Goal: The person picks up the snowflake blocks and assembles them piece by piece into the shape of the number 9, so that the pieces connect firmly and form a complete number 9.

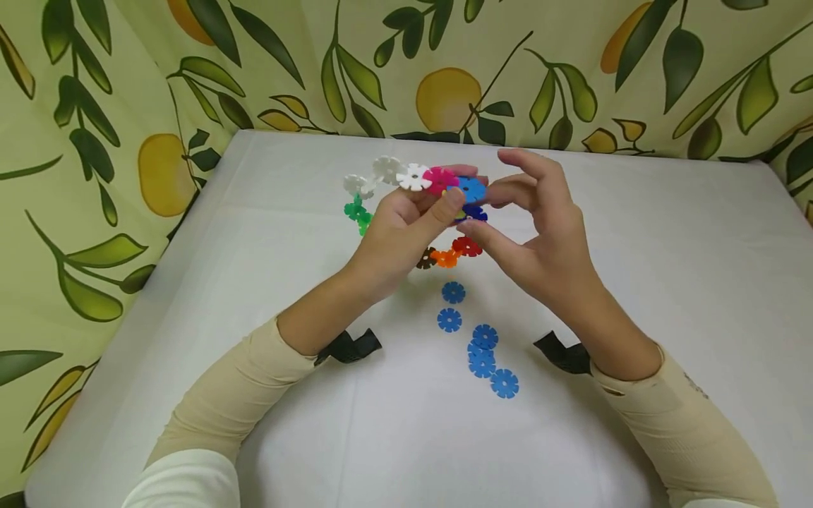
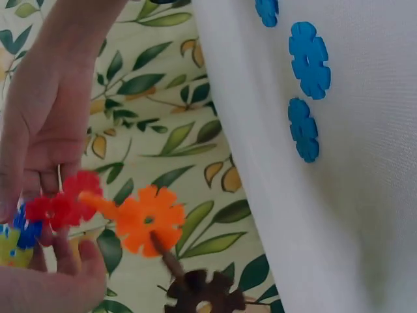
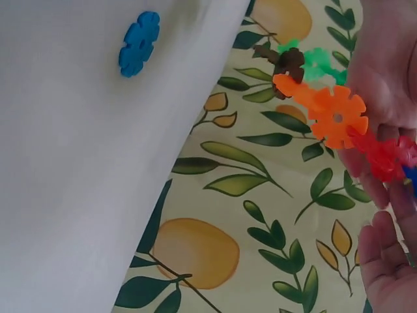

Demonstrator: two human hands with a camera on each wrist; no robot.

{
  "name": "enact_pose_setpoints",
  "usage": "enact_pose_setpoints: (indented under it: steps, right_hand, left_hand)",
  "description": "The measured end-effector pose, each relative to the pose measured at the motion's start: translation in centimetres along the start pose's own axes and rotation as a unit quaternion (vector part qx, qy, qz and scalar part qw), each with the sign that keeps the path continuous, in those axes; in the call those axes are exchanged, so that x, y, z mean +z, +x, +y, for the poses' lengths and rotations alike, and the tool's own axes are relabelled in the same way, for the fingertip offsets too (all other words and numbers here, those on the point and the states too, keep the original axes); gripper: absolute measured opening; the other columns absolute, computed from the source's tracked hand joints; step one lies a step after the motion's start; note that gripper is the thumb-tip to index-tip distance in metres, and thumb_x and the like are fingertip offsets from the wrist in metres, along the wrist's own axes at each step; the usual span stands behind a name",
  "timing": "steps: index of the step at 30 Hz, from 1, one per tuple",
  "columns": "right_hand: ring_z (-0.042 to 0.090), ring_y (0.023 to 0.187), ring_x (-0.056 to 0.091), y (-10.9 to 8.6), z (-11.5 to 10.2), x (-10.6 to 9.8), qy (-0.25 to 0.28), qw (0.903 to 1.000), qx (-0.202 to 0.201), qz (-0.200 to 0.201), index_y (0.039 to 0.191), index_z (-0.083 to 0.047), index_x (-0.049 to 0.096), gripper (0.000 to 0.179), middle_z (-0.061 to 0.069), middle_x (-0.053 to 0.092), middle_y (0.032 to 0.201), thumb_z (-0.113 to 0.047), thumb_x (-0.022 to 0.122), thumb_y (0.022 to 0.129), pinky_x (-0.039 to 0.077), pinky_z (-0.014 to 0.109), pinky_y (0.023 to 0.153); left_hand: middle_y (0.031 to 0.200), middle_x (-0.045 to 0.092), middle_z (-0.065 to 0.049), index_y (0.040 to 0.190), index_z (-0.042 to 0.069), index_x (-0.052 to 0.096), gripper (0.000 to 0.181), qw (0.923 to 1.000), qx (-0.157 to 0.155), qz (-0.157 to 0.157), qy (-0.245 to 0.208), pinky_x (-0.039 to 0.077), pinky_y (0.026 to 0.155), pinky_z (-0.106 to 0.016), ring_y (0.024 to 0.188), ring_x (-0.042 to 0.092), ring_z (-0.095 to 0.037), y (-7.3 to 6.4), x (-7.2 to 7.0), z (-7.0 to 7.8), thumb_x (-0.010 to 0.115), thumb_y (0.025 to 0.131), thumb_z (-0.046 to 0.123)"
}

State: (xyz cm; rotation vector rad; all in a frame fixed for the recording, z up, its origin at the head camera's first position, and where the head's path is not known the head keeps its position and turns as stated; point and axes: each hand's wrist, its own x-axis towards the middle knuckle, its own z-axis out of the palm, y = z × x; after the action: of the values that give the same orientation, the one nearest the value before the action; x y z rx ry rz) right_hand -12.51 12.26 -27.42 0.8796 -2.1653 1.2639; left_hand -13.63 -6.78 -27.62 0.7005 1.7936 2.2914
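A chain of slotted plastic snowflake discs is held up above the table in the head view. It includes a white disc (image 1: 414, 177), a pink disc (image 1: 440, 180), a light blue disc (image 1: 471, 188), a dark blue disc (image 1: 475, 213), a red disc (image 1: 467, 246), an orange disc (image 1: 447, 258), a brown disc (image 1: 426, 259) and green discs (image 1: 357, 210). My left hand (image 1: 406, 229) pinches the chain by the light blue and pink discs, thumb on top. At the blue discs' right side, my right hand (image 1: 540, 233) pinches with curled thumb and fingers, index raised; its exact contact is partly hidden.
Several loose blue discs (image 1: 449, 319) lie on the white table (image 1: 667, 282) below the hands, some overlapping. Black straps (image 1: 349, 346) stick out at both wrists. A curtain (image 1: 356, 42) printed with leaves and fruit hangs behind and left of the table.
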Motion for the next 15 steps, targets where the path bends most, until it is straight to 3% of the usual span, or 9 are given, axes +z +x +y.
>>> enact_pose_setpoints:
  steps: [3,5,6,7,9,11,13,15]
  right_hand:
    - [0.019,0.096,0.063,0.1,0.6,-0.4,-0.010,0.9984,0.033,-0.045,0.129,0.005,0.051,0.051,0.010,0.068,0.101,0.008,0.076,0.084,0.051,0.030,0.091]
    - [0.017,0.091,0.062,0.0,1.1,-0.4,-0.031,0.9880,0.069,-0.135,0.120,0.003,0.061,0.033,0.007,0.068,0.100,0.003,0.073,0.089,0.052,0.030,0.084]
    - [0.016,0.092,0.062,-0.1,1.3,-0.3,-0.045,0.9761,0.085,-0.195,0.116,0.002,0.065,0.026,0.005,0.068,0.100,0.001,0.071,0.091,0.053,0.031,0.083]
    - [0.016,0.090,0.062,-0.3,1.5,-0.1,-0.057,0.9582,0.097,-0.263,0.113,-0.001,0.069,0.021,0.004,0.068,0.100,-0.002,0.071,0.092,0.054,0.031,0.081]
    - [0.016,0.088,0.062,-0.8,1.7,0.5,-0.070,0.9104,0.118,-0.390,0.112,-0.006,0.073,0.022,0.001,0.069,0.100,-0.008,0.075,0.090,0.054,0.033,0.079]
    - [0.016,0.091,0.063,-1.3,1.6,1.3,-0.084,0.8671,0.128,-0.474,0.115,-0.010,0.073,0.029,0.000,0.068,0.102,-0.013,0.081,0.086,0.055,0.034,0.081]
    - [0.016,0.090,0.062,-1.8,1.6,2.0,-0.099,0.8432,0.129,-0.512,0.115,-0.014,0.073,0.035,-0.001,0.066,0.102,-0.016,0.085,0.082,0.055,0.033,0.081]
    - [0.015,0.089,0.061,-2.1,1.7,2.6,-0.115,0.8399,0.121,-0.516,0.112,-0.014,0.073,0.035,-0.002,0.065,0.098,-0.016,0.087,0.080,0.054,0.032,0.080]
  left_hand:
    - [0.124,0.067,-0.013,0.134,-0.001,0.054,0.030,0.9962,0.072,0.048,0.013,0.046,0.103,-0.038,0.118,0.062,-0.023,0.2,-0.3,0.0,0.048,0.105,0.003]
    - [0.122,0.066,-0.014,0.132,-0.002,0.054,0.029,0.9920,0.105,0.070,-0.002,0.046,0.103,-0.038,0.115,0.062,-0.025,0.2,-0.6,0.1,0.047,0.104,0.000]
    - [0.119,0.065,-0.014,0.132,-0.002,0.054,0.029,0.9911,0.110,0.072,-0.020,0.048,0.101,-0.037,0.112,0.062,-0.026,0.3,-0.8,0.2,0.051,0.104,0.005]
    - [0.117,0.064,-0.014,0.132,-0.002,0.053,0.032,0.9906,0.111,0.067,-0.044,0.050,0.099,-0.036,0.109,0.062,-0.026,0.3,-0.9,0.2,0.056,0.103,0.011]
    - [0.116,0.061,-0.010,0.134,-0.001,0.052,0.048,0.9899,0.100,0.049,-0.088,0.052,0.094,-0.032,0.104,0.061,-0.024,0.2,-1.0,0.3,0.066,0.097,0.025]
    - [0.115,0.059,-0.008,0.136,-0.001,0.051,0.068,0.9881,0.077,0.028,-0.130,0.053,0.091,-0.028,0.103,0.059,-0.021,0.3,-1.0,0.3,0.075,0.087,0.038]
    - [0.118,0.059,-0.008,0.137,-0.002,0.050,0.080,0.9874,0.060,0.013,-0.146,0.052,0.092,-0.029,0.106,0.058,-0.023,0.3,-0.9,0.3,0.080,0.079,0.045]
    - [0.121,0.060,-0.008,0.135,-0.003,0.051,0.083,0.9877,0.048,0.005,-0.149,0.051,0.096,-0.032,0.112,0.057,-0.026,0.3,-0.9,0.2,0.081,0.077,0.047]
